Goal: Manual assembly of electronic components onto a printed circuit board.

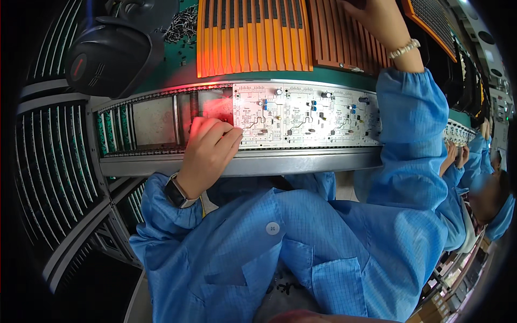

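White printed circuit boards (259,116) lie joined in a row on the conveyor, with small black, blue and silver components on them. My left hand (211,146), a dark watch on its wrist, is closed at the left edge of the leftmost board. Its fingers are curled together and the fingertips touch that edge; anything inside the curl is hidden. Red light falls over these fingers and the board's corner. My right hand (375,15) reaches far forward above the brown slotted tray (344,46). The top edge of the picture cuts off most of its fingers.
An orange slotted tray (253,51) holding black parts stands behind the conveyor rail (301,161). Loose leaded components (183,24) are heaped beside a black device (113,59). Racks of green boards (54,156) stand at the left. Co-workers in blue (458,215) sit at the right.
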{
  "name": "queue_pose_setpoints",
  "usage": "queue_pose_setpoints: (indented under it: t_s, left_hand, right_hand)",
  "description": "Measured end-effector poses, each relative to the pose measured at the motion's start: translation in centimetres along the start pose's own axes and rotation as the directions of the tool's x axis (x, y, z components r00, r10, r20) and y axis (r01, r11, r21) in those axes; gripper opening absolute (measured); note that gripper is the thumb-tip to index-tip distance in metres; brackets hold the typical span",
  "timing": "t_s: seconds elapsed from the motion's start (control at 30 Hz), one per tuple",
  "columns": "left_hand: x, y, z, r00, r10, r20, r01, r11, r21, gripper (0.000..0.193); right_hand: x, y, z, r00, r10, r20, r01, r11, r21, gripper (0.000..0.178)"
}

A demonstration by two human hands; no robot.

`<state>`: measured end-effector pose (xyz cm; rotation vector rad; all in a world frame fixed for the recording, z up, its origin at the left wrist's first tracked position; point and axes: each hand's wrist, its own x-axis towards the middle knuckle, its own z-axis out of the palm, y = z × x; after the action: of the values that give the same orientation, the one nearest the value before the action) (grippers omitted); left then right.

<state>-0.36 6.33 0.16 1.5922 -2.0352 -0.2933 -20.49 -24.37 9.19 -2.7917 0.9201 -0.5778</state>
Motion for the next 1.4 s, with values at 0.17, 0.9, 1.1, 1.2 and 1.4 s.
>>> queue_pose_setpoints:
  t_s: [0.17, 0.9, 1.1, 1.2, 1.4]
  left_hand:
    - [-0.1, 0.3, -0.3, 0.995, 0.065, 0.078, -0.074, 0.99, 0.12, 0.022]
    - [-1.2, 3.6, 0.4, 0.973, 0.037, 0.228, -0.133, 0.897, 0.421, 0.052]
    - [-1.4, 4.1, 0.7, 0.959, -0.066, 0.276, -0.065, 0.897, 0.438, 0.064]
    - [-1.3, 4.0, 0.9, 0.971, 0.001, 0.239, -0.112, 0.885, 0.453, 0.06]
    - [-1.4, 4.1, 1.0, 0.972, -0.018, 0.235, -0.09, 0.892, 0.443, 0.058]
  right_hand:
    - [-2.3, -6.1, -3.0, 0.994, 0.099, 0.039, -0.102, 0.992, 0.078, 0.012]
    - [-13.7, -14.4, 6.9, 0.96, 0.192, 0.203, -0.249, 0.918, 0.308, 0.017]
    - [-13.6, -14.6, 7.3, 0.948, 0.248, 0.199, -0.295, 0.918, 0.266, 0.02]
    - [-13.6, -14.3, 7.2, 0.937, 0.267, 0.226, -0.328, 0.896, 0.299, 0.022]
    - [-13.7, -14.5, 7.1, 0.922, 0.309, 0.234, -0.371, 0.877, 0.304, 0.02]
